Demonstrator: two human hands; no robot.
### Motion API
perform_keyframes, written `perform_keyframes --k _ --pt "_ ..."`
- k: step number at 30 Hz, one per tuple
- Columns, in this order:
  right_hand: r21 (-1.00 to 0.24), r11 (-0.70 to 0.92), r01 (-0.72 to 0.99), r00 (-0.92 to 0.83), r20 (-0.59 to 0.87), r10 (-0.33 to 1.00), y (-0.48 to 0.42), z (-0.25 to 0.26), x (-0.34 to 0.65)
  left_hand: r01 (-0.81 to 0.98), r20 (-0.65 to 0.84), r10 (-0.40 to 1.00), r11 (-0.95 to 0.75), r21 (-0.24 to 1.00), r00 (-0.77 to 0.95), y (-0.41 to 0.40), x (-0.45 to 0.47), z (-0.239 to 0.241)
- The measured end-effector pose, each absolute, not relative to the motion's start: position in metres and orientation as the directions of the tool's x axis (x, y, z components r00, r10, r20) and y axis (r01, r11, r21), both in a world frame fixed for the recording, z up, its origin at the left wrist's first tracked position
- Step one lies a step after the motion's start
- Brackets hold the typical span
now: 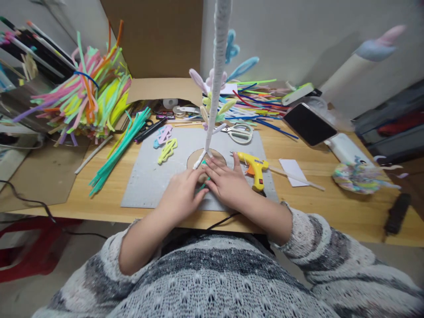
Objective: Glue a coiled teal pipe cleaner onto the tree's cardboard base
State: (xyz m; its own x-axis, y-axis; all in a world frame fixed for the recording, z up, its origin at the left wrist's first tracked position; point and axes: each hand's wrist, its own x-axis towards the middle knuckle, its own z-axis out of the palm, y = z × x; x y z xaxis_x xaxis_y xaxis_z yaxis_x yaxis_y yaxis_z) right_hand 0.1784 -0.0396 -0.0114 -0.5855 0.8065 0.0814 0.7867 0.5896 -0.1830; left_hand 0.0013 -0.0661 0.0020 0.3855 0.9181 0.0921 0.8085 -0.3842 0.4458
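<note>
A white-wrapped stem (pixel 218 57) rises from a round cardboard disc (pixel 194 159) on the grey cutting mat (pixel 142 176). Pastel pipe-cleaner flowers and leaves (pixel 226 106) appear around the stem. At its foot, my left hand (pixel 179 190) curls its thumb and fingers about a short green pipe cleaner (pixel 204 163). My right hand (pixel 230 183) pinches the same green piece from the other side, with one finger sticking out away from the rest. Both hands rest low over the disc and hide most of it. Part of the green piece disappears under the fingers.
A yellow glue gun (pixel 255 168) lies just right of my right hand, with scissors (pixel 241 133) behind. Zigzag-bent pipe cleaners (pixel 168 150) and a green bundle (pixel 121 150) lie left. A phone (pixel 309 124) and a white card (pixel 293 172) are at right.
</note>
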Motion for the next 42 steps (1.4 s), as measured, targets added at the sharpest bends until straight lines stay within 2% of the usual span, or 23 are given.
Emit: perform_keyframes --k 3,5,7,9,11,13,15,25,28,31,35,38,42 --pt "-0.237 0.567 0.789 -0.568 0.071 0.82 -0.039 -0.009 0.179 0.737 0.101 0.9 -0.407 0.54 0.424 -0.073 0.006 -0.006" --pt "-0.28 0.554 0.784 -0.562 0.056 0.825 -0.038 -0.007 0.18 0.745 0.103 0.887 -0.436 0.505 0.45 -0.071 0.004 -0.007" --pt "-0.321 0.537 0.78 -0.556 0.038 0.83 -0.037 -0.003 0.181 0.779 0.089 0.86 -0.494 0.387 0.502 -0.064 -0.003 -0.002" --pt "-0.347 0.514 0.785 -0.542 0.019 0.84 -0.036 0.0 0.181 0.788 0.066 0.812 -0.579 0.209 0.58 -0.053 -0.012 0.006" --pt "-0.353 0.494 0.795 -0.526 0.004 0.85 -0.034 0.002 0.182 0.73 0.041 0.731 -0.682 0.044 0.681 -0.039 -0.022 0.013" --pt "-0.352 0.49 0.797 -0.524 -0.001 0.852 -0.034 0.003 0.182 0.662 0.039 0.661 -0.747 -0.053 0.749 -0.027 -0.03 0.018" --pt "-0.341 0.513 0.788 -0.546 0.0 0.838 -0.034 0.002 0.183 0.624 0.049 0.622 -0.777 -0.086 0.782 -0.018 -0.034 0.02" --pt "-0.23 0.565 0.793 -0.577 0.018 0.817 -0.04 -0.009 0.181 0.578 0.097 0.575 -0.816 -0.007 0.812 -0.011 -0.021 0.012" --pt "-0.258 0.56 0.787 -0.58 0.0 0.815 -0.041 -0.006 0.18 0.557 0.136 0.55 -0.831 -0.013 0.824 -0.01 -0.022 0.007" --pt "-0.35 0.534 0.77 -0.574 -0.016 0.819 -0.038 -0.004 0.182 0.554 0.172 0.545 -0.832 -0.005 0.82 -0.011 -0.024 0.004" --pt "-0.453 0.458 0.765 -0.461 0.112 0.88 -0.034 -0.002 0.19 0.559 0.205 0.558 -0.827 0.059 0.804 -0.011 -0.027 0.004" --pt "-0.46 0.471 0.753 -0.418 0.218 0.882 -0.033 0.0 0.194 0.553 0.219 0.563 -0.826 0.109 0.797 -0.01 -0.029 0.004" --pt "-0.407 0.513 0.756 -0.474 0.202 0.857 -0.035 0.001 0.193 0.552 0.206 0.567 -0.823 0.133 0.797 -0.01 -0.03 0.004"
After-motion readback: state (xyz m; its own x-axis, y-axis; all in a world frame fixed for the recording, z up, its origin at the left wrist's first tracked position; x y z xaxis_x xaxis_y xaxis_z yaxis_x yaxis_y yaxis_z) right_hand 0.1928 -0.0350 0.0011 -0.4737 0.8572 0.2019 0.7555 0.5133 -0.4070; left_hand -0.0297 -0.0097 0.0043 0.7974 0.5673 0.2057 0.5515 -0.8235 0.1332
